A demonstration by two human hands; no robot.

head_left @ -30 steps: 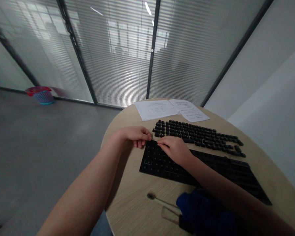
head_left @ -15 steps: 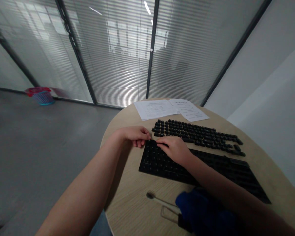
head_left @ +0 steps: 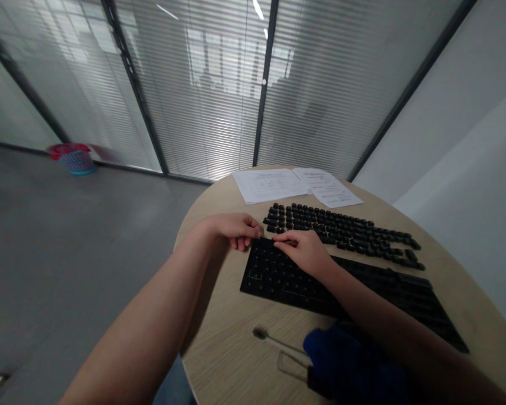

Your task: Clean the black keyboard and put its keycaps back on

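A black keyboard base (head_left: 274, 281) without its keycaps lies on the round wooden table. Rows of loose black keycaps (head_left: 346, 233) are laid out just beyond it. My left hand (head_left: 240, 230) is closed at the base's far left corner, thumb against the curled fingers; whatever it pinches is too small to make out. Over the base's far edge, my right hand (head_left: 303, 250) is closed in a pinch, with a small dark thing partly showing between thumb and fingers. My right forearm covers part of the base.
Printed sheets (head_left: 274, 185) lie at the table's far edge. Nearer me are a brush (head_left: 260, 333), a wire tool (head_left: 290, 365) and a dark blue cloth (head_left: 341, 354). A red and blue basket (head_left: 76, 160) stands on the floor by the glass partition.
The view has shifted slightly. My right hand has lifted a little and its fingers have drawn together around something dark. My left hand stays at the corner.
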